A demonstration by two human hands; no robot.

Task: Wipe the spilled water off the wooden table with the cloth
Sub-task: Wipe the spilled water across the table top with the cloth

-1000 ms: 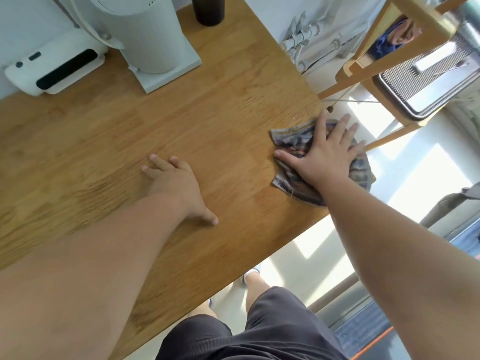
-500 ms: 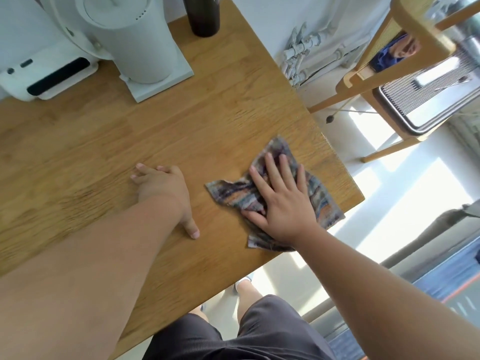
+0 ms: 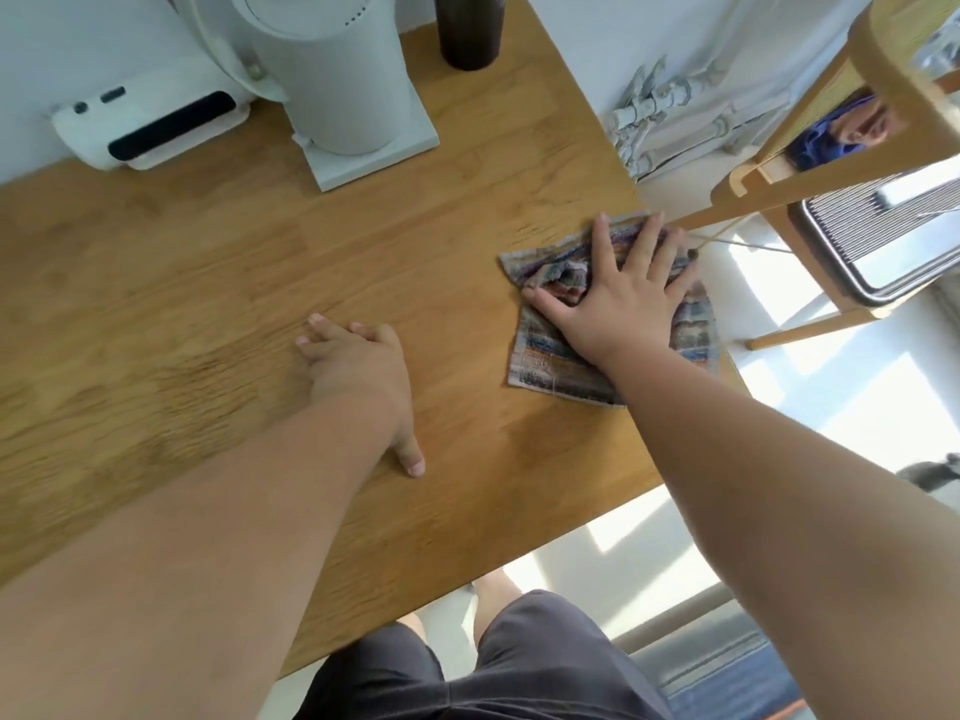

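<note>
A striped, multicoloured cloth (image 3: 545, 356) lies crumpled on the wooden table (image 3: 208, 262) at its right edge, with one corner reaching over the edge. My right hand (image 3: 623, 298) presses flat on the cloth with fingers spread. My left hand (image 3: 358, 361) rests palm down on the bare wood left of the cloth and holds nothing. No water shows clearly on the surface.
At the back of the table stand a white cylindrical appliance (image 3: 332, 70) on a square base, a flat white device (image 3: 150, 127) and a dark bottle (image 3: 470, 28). A wooden chair (image 3: 831, 163) stands off the table's right edge, over a sunlit floor.
My right hand slid the cloth from the right edge toward the table's middle, then back out to the right edge. My left hand stayed in place.
</note>
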